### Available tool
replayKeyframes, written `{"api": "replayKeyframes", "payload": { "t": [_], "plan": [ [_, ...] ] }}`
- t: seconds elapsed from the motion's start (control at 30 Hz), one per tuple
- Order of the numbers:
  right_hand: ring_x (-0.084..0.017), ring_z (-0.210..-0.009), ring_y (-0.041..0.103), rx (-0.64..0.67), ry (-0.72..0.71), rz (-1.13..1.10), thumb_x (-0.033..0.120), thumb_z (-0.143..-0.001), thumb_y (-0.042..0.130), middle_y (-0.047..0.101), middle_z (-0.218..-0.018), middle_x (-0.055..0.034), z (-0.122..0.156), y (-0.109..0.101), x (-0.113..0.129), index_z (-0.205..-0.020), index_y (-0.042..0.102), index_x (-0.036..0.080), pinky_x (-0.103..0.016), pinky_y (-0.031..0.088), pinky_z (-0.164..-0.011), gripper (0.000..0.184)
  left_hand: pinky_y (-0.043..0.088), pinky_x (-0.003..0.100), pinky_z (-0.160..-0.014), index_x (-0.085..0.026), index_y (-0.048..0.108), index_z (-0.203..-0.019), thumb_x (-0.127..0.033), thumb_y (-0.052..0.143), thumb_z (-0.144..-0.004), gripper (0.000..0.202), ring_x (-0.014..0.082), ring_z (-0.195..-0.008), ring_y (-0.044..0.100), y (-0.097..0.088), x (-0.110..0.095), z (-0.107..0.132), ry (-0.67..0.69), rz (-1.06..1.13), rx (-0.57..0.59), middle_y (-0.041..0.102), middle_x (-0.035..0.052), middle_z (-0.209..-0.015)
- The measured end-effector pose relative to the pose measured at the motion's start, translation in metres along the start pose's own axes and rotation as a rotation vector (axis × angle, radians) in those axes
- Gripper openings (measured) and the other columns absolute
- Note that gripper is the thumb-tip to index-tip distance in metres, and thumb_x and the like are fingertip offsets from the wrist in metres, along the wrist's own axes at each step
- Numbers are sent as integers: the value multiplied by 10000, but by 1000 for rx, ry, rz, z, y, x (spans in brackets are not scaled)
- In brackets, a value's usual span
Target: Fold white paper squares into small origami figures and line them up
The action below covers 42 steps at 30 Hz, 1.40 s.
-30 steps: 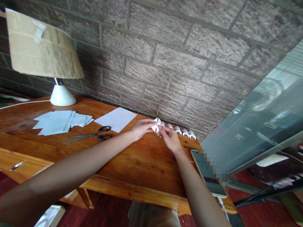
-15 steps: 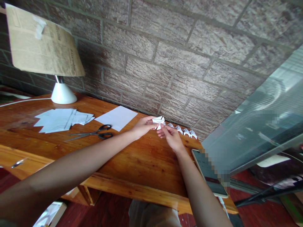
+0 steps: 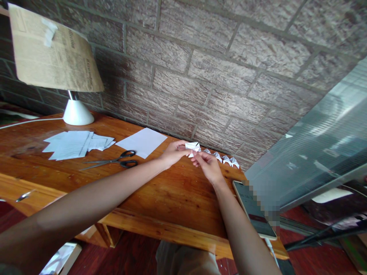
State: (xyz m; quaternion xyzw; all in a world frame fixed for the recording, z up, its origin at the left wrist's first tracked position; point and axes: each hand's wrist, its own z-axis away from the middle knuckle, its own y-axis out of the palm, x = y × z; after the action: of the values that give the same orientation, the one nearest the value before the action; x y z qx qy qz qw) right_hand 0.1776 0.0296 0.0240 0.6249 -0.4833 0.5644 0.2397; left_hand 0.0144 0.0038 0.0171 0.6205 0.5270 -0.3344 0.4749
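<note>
Head view: we've got the folded paper (image 3: 192, 146) pinched snug, left hand (image 3: 172, 154) and right hand (image 3: 208, 165) both in a closed grip, probably to steady it.

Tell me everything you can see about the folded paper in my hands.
The folded paper is small, white and angular, with crease lines and a dark streak on its upper face. The left hand grips its left side; the right hand pinches its lower right. It is held near the wall-side edge of the desk; whether they touch is unclear.
</note>
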Motion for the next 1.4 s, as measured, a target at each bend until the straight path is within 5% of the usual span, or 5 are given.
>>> {"api": "replayKeyframes", "payload": {
  "t": [0.37,0.73,1.07,1.4],
  "plan": [
    [-107,-559,546,-41,-40,22,521,-755,691,653,-686,-16,0,3,1,-719,676,174,-251,416,-565,349,412,279,-729,-132,685,-841,-366,699,-750,251,157,-764,591,-2,15,-3,86,-30,26,694,43,-807],
    [-93,-570,553,-134,43,-161,458,-673,776,673,-723,-7,-2,-2,3,-768,673,183,-226,439,-552,309,491,321,-826,-150,644,-956,-338,701,-760,276,184,-861,662,-3,10,-3,137,-118,129,720,65,-920],
    [-94,-594,591,-173,139,-292,400,-576,839,717,-784,0,-3,-2,2,-942,682,220,-227,466,-582,437,517,400,-891,-146,706,-959,-327,816,-654,371,212,-933,665,-3,7,-2,-146,216,63,721,86,-979],
    [-101,-644,607,-130,110,-218,433,-621,807,723,-862,-24,-2,-3,2,-852,696,202,-229,466,-599,345,509,391,-884,-152,729,-901,-345,802,-672,308,204,-931,654,-7,6,-3,-191,207,63,719,88,-973]
  ]
}}
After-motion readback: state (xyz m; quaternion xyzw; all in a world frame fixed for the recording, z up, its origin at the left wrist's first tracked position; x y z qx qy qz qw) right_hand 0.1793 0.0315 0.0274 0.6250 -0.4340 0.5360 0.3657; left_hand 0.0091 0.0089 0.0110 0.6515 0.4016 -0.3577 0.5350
